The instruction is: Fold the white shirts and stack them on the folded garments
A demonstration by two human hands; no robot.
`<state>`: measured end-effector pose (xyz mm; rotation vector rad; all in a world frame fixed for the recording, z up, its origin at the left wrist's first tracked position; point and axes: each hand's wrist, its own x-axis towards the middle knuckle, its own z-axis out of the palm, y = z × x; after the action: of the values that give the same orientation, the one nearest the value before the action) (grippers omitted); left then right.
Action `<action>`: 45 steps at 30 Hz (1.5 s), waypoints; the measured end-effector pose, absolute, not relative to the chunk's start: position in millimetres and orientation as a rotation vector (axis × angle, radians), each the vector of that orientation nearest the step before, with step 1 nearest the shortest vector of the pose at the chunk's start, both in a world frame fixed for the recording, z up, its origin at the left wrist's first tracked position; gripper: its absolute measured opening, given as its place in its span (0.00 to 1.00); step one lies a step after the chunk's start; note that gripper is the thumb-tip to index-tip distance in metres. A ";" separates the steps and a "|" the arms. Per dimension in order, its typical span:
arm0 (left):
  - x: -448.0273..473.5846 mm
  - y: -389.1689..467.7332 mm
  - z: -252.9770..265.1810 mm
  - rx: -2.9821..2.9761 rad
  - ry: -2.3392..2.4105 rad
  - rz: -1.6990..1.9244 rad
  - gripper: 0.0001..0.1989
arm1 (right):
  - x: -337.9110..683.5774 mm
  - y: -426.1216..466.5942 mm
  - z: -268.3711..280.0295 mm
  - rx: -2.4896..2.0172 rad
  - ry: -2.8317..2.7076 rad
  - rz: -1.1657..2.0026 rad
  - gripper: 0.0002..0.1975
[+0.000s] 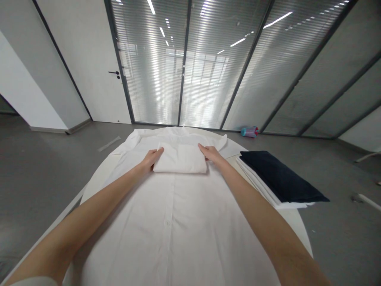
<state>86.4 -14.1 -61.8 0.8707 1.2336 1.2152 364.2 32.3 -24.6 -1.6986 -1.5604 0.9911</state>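
A small folded white cloth (180, 159) is held up between my two hands, above a white button-front shirt (149, 222). My left hand (152, 157) grips its left edge, thumb on top. On the opposite edge my right hand (209, 152) pinches the cloth near its upper corner, the fingers partly hidden underneath. The shirt lies spread over a round white table (297, 226), its buttoned front facing up and its collar end toward the far side. What kind of garment the folded cloth is, I cannot tell.
To the right, a dark navy folded cloth (276, 174) tops a stack of white folded cloths (264, 192) reaching over the table's edge. Beyond the table, a blue and pink object (249, 132) lies on the grey floor by the glass partition (205, 91). A white door (89, 63) stands back left.
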 end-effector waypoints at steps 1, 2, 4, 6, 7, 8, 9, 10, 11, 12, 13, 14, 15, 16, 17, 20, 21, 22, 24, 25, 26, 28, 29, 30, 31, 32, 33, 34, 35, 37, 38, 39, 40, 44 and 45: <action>86.7 -13.6 -63.1 0.874 1.232 1.228 0.19 | 365.7 28.5 -28.8 -1.629 -1.496 1.098 0.20; 86.6 -13.3 -64.2 0.879 1.231 1.238 0.20 | 366.8 25.1 -32.4 -1.556 -1.435 1.183 0.17; 85.5 -13.2 -65.9 0.890 1.228 1.245 0.20 | 368.5 19.9 -37.7 -1.408 -1.331 1.295 0.11; 83.8 -12.4 -66.4 0.893 1.227 1.236 0.21 | 370.0 17.6 -40.8 -1.297 -1.256 1.345 0.13; 82.6 -11.2 -66.0 0.891 1.224 1.227 0.21 | 370.6 17.2 -41.5 -1.261 -1.236 1.357 0.16; 81.3 -9.3 -65.1 0.885 1.220 1.213 0.20 | 370.8 17.1 -41.8 -1.230 -1.227 1.364 0.17; 79.9 -6.4 -63.7 0.874 1.216 1.196 0.19 | 370.6 17.2 -41.6 -1.202 -1.228 1.368 0.18; 78.2 -2.7 -62.0 0.863 1.211 1.179 0.18 | 369.9 17.5 -41.1 -1.178 -1.230 1.370 0.19; 76.3 1.7 -60.1 0.856 1.204 1.161 0.17 | 368.7 17.8 -40.2 -1.157 -1.228 1.374 0.19; 74.4 6.3 -58.4 0.856 1.197 1.142 0.16 | 367.1 18.3 -39.1 -1.140 -1.216 1.380 0.19; 72.4 11.0 -57.0 0.863 1.192 1.122 0.16 | 365.3 19.2 -38.0 -1.126 -1.197 1.392 0.18; 70.6 15.2 -56.2 0.875 1.193 1.102 0.16 | 363.5 20.6 -36.9 -1.117 -1.172 1.413 0.16; 69.0 18.8 -56.0 0.887 1.200 1.084 0.17 | 362.0 22.6 -35.9 -1.114 -1.148 1.444 0.14; 67.7 21.5 -56.6 0.899 1.209 1.069 0.18 | 360.8 25.0 -35.0 -1.121 -1.125 1.482 0.11; 66.7 23.3 -57.7 0.909 1.217 1.061 0.19 | 360.2 28.0 -34.2 -1.136 -1.111 1.527 0.10; 65.2 23.7 -63.0 0.935 1.204 1.077 0.21 | 361.1 37.4 -31.0 -1.231 -1.098 1.622 0.11; 65.2 22.8 -64.7 0.943 1.189 1.091 0.22 | 361.8 40.0 -29.5 -1.262 -1.103 1.632 0.11; 65.5 21.7 -66.1 0.948 1.175 1.110 0.22 | 362.3 42.2 -27.9 -1.283 -1.119 1.637 0.11; 66.9 19.4 -67.8 0.954 1.148 1.163 0.22 | 362.1 45.2 -25.7 -1.287 -1.182 1.627 0.10; 67.9 18.6 -68.1 0.958 1.136 1.190 0.22 | 361.2 46.2 -25.9 -1.274 -1.220 1.604 0.09; 69.2 18.1 -68.1 0.963 1.132 1.216 0.22 | 359.6 47.2 -27.3 -1.255 -1.252 1.564 0.09; 72.2 18.1 -67.4 0.973 1.165 1.244 0.21 | 354.9 49.4 -34.4 -1.255 -1.291 1.432 0.09; 73.8 18.7 -67.0 0.978 1.212 1.245 0.20 | 352.3 50.9 -39.8 -1.288 -1.303 1.349 0.10; 75.4 19.7 -66.6 0.980 1.271 1.243 0.20 | 349.8 52.6 -46.1 -1.334 -1.311 1.269 0.10; 76.9 20.9 -66.3 0.983 1.331 1.238 0.19 | 347.7 54.6 -52.5 -1.385 -1.316 1.204 0.11; 78.3 22.3 -66.1 0.988 1.382 1.233 0.19 | 346.2 56.7 -58.7 -1.428 -1.324 1.149 0.11; 79.3 23.7 -66.0 0.996 1.424 1.235 0.19 | 345.4 58.8 -64.3 -1.454 -1.336 1.108 0.12; 80.0 25.3 -65.9 1.011 1.452 1.246 0.19 | 345.4 60.7 -68.9 -1.458 -1.352 1.075 0.12; 80.4 26.8 -65.7 1.034 1.471 1.267 0.18 | 346.2 62.4 -72.4 -1.447 -1.374 1.047 0.13; 80.2 29.7 -65.5 1.096 1.509 1.316 0.16 | 348.9 64.9 -76.5 -1.419 -1.444 0.971 0.15; 79.8 31.0 -65.5 1.130 1.523 1.335 0.15 | 350.5 65.8 -77.2 -1.407 -1.485 0.928 0.16; 79.3 32.3 -65.7 1.160 1.535 1.347 0.14 | 351.8 66.4 -77.3 -1.403 -1.525 0.882 0.16; 78.8 33.4 -66.3 1.185 1.543 1.348 0.13 | 352.8 67.0 -76.8 -1.408 -1.565 0.833 0.16; 76.7 37.6 -70.5 1.230 1.583 1.304 0.13 | 351.6 69.2 -72.6 -1.490 -1.690 0.716 0.15; 76.1 38.9 -71.3 1.233 1.598 1.292 0.13 | 350.2 70.2 -71.3 -1.513 -1.709 0.714 0.15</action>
<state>76.1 38.9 -71.3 1.2331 1.5985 1.2918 350.2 70.2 -71.3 -1.5126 -1.7091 0.7135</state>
